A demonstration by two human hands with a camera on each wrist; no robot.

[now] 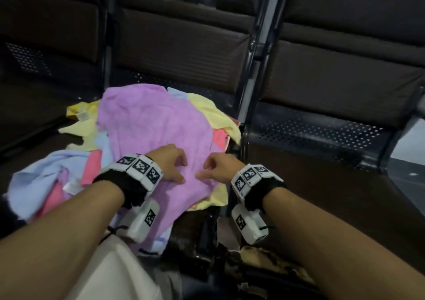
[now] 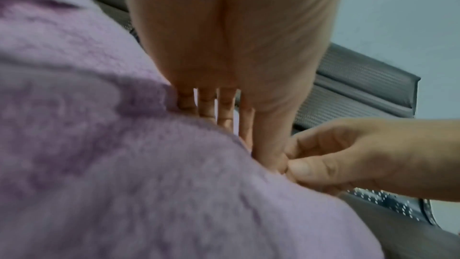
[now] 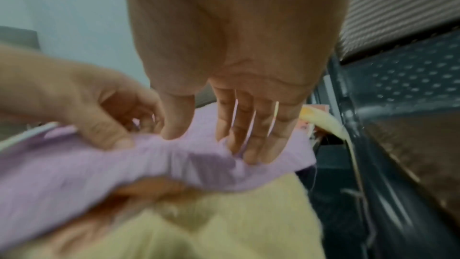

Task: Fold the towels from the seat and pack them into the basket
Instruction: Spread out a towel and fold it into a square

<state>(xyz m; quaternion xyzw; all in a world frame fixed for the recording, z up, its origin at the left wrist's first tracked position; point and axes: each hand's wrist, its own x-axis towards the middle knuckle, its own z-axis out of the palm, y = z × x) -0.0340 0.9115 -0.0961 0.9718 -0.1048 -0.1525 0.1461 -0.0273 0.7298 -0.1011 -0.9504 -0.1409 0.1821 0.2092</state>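
- Purple towel: lies spread on top of a heap of towels on the dark seat, its near edge hanging toward the person.
- Left hand: rests on the near part of the purple towel, fingers bent down into the cloth. In the right wrist view the thumb and fingers of this hand gather a ridge of the purple fabric.
- Right hand: just beside the left, thumbs nearly meeting. In the left wrist view its thumb and forefinger close together at the cloth; in the right wrist view its fingers reach down onto the purple towel. Whether fabric is truly caught between them cannot be told.
- Both hands thus sit close together on the same towel, each curled at the cloth.
- Yellow towel: lies beneath the purple one, showing at the far right and at the near edge; another yellow towel shows at the left.
- Light blue towel: crumpled at the left of the heap, with pink cloth beside it.
- Wrist bands: white blocks with black-and-white markers, worn on both wrists.
- Seat backs: dark padded panels behind the heap.
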